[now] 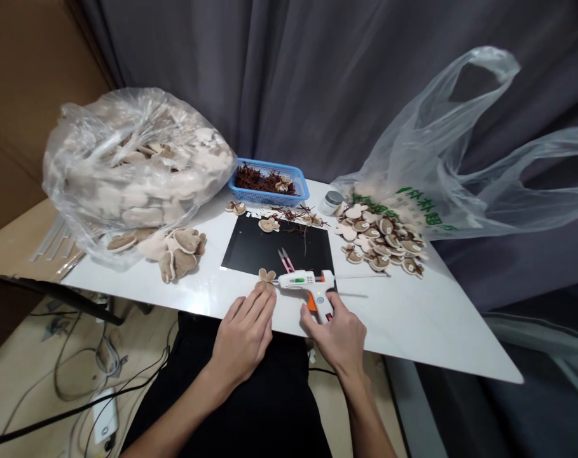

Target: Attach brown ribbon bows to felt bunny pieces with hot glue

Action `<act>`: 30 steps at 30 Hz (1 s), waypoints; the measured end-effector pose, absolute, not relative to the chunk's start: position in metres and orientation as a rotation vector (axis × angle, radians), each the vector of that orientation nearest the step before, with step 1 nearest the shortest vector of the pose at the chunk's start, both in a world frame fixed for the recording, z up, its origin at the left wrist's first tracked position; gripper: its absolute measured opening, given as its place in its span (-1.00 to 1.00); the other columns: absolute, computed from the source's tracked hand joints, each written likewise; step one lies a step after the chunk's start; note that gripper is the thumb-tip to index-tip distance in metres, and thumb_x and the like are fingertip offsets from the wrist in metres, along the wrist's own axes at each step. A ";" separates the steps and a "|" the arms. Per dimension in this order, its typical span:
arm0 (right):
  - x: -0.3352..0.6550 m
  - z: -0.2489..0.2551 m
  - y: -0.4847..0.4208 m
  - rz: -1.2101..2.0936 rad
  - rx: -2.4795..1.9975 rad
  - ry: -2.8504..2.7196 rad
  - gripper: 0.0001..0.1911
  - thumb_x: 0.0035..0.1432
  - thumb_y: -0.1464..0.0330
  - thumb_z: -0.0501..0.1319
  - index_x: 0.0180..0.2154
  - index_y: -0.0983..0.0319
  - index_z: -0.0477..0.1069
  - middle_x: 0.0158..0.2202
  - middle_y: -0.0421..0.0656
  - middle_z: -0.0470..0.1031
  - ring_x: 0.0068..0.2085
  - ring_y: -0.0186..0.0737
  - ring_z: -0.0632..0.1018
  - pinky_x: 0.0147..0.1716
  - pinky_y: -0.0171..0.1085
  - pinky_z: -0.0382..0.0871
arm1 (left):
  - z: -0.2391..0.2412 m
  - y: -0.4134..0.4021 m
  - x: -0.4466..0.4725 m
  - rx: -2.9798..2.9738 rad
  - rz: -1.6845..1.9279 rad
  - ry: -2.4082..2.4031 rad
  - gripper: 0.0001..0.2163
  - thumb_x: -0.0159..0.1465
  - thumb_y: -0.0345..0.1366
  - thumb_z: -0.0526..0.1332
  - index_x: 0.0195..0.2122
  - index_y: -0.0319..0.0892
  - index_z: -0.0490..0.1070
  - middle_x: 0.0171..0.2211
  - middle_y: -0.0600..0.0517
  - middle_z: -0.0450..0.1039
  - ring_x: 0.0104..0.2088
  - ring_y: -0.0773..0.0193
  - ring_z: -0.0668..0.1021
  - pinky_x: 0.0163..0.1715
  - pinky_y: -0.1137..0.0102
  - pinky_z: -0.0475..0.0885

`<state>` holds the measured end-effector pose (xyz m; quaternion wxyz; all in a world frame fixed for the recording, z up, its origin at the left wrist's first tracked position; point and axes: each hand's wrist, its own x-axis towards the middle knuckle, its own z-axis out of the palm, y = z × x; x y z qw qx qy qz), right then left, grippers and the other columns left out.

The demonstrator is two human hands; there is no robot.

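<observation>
My right hand (339, 331) grips the handle of a white and orange hot glue gun (308, 280), with a glue stick showing at its back end. The gun lies sideways over the table, its nozzle pointing left. At the nozzle tip is a small brown plush shape with rounded lobes (266, 275), near the table's front edge. My left hand (245, 331) has its fingers together over the lower part of that shape, holding it down and hiding that part. Just behind the gun, pink-handled scissors (285, 259) rest on a black mat (269, 248).
A blue basket (269, 199) of dark brown ties stands at the back. Left are a big clear bag of plush shapes (140, 165) and a loose pile (181, 251). Right are bow-tied pieces (381, 238), a grey-lidded jar (332, 202) and a plastic carrier bag (432, 159).
</observation>
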<state>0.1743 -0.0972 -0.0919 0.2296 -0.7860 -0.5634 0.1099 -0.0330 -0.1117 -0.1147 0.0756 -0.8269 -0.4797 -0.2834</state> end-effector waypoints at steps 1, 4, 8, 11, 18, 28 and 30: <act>0.174 -0.092 -0.097 0.302 -2.169 -1.546 -0.53 0.06 -0.05 0.21 -0.17 0.16 0.53 -0.55 -0.17 0.53 -0.46 0.01 0.58 -0.37 -0.22 0.23 | -0.115 -0.112 -0.033 -2.482 -0.850 -1.436 -0.59 0.53 -0.38 0.07 0.35 -0.25 0.43 0.36 -0.07 0.47 0.32 0.11 0.53 0.23 0.21 0.31; 0.174 -0.093 -0.098 0.312 -2.170 -1.532 -0.54 0.05 -0.05 0.21 -0.21 0.15 0.53 -0.57 -0.17 0.51 -0.46 0.01 0.56 -0.37 -0.22 0.22 | -0.116 -0.111 -0.032 -2.489 -0.848 -1.440 -0.58 0.52 -0.38 0.07 0.35 -0.26 0.43 0.35 -0.08 0.48 0.31 0.11 0.53 0.23 0.21 0.32; 0.174 -0.094 -0.098 0.318 -2.178 -1.496 -0.53 0.03 -0.06 0.20 -0.22 0.15 0.53 -0.57 -0.17 0.50 -0.47 0.00 0.54 -0.36 -0.21 0.22 | -0.116 -0.111 -0.032 -2.490 -0.864 -1.439 -0.59 0.51 -0.39 0.09 0.35 -0.23 0.44 0.33 -0.04 0.50 0.30 0.12 0.54 0.22 0.21 0.31; 0.174 -0.093 -0.098 0.342 -2.191 -1.475 -0.54 0.02 -0.05 0.20 -0.23 0.15 0.53 -0.56 -0.16 0.51 -0.46 0.00 0.54 -0.35 -0.20 0.22 | -0.116 -0.112 -0.033 -2.491 -0.870 -1.438 -0.59 0.51 -0.38 0.09 0.35 -0.23 0.44 0.33 -0.03 0.50 0.30 0.11 0.54 0.23 0.21 0.31; 0.173 -0.090 -0.097 0.352 -2.188 -1.468 -0.59 0.01 -0.04 0.21 -0.27 0.12 0.50 -0.56 -0.17 0.52 -0.46 -0.02 0.53 -0.35 -0.22 0.21 | -0.116 -0.112 -0.032 -2.484 -0.880 -1.439 -0.59 0.51 -0.39 0.09 0.34 -0.22 0.45 0.33 -0.05 0.51 0.29 0.11 0.55 0.22 0.21 0.31; 0.172 -0.090 -0.098 0.331 -2.185 -1.467 -0.58 0.00 -0.03 0.20 -0.27 0.12 0.52 -0.59 -0.21 0.47 -0.50 -0.06 0.49 -0.35 -0.22 0.20 | -0.115 -0.112 -0.031 -2.488 -0.875 -1.448 -0.58 0.50 -0.39 0.11 0.35 -0.21 0.44 0.32 -0.04 0.51 0.30 0.11 0.54 0.21 0.21 0.33; 0.172 -0.090 -0.098 0.328 -2.187 -1.461 -0.56 -0.01 -0.03 0.21 -0.24 0.13 0.54 -0.58 -0.20 0.49 -0.49 -0.06 0.51 -0.35 -0.22 0.22 | -0.115 -0.112 -0.031 -2.487 -0.875 -1.447 -0.58 0.49 -0.39 0.11 0.35 -0.20 0.44 0.32 -0.04 0.52 0.29 0.10 0.55 0.20 0.21 0.34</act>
